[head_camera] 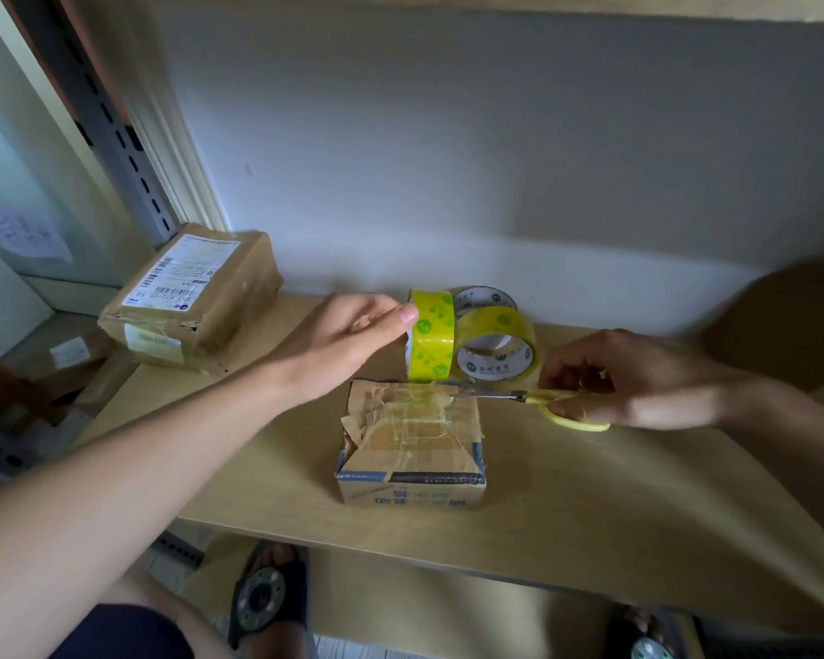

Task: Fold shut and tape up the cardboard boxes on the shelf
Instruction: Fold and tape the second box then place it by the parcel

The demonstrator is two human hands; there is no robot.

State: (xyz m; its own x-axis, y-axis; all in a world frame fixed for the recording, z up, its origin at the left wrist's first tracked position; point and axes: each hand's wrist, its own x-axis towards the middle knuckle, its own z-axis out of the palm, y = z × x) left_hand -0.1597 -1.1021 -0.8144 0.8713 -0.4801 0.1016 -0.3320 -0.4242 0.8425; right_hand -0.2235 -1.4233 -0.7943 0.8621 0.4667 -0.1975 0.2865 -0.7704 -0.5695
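Note:
A small worn cardboard box (pixel 412 449) sits in the middle of the wooden shelf (pixel 591 506), its top flaps folded down under strips of clear tape. My left hand (pixel 348 340) holds a yellow tape roll (pixel 430 342) upright just behind the box, and a strip of tape runs from the roll down onto the box top. My right hand (pixel 633 378) grips yellow-handled scissors (pixel 543 401), whose blades point left and reach the tape strip at the box's back edge.
A second tape roll (pixel 495 344) lies behind the box against the grey wall. A larger taped cardboard box with a shipping label (pixel 196 302) stands at the shelf's left end. Another brown box (pixel 790 321) shows blurred at the right. My sandalled feet are below the shelf.

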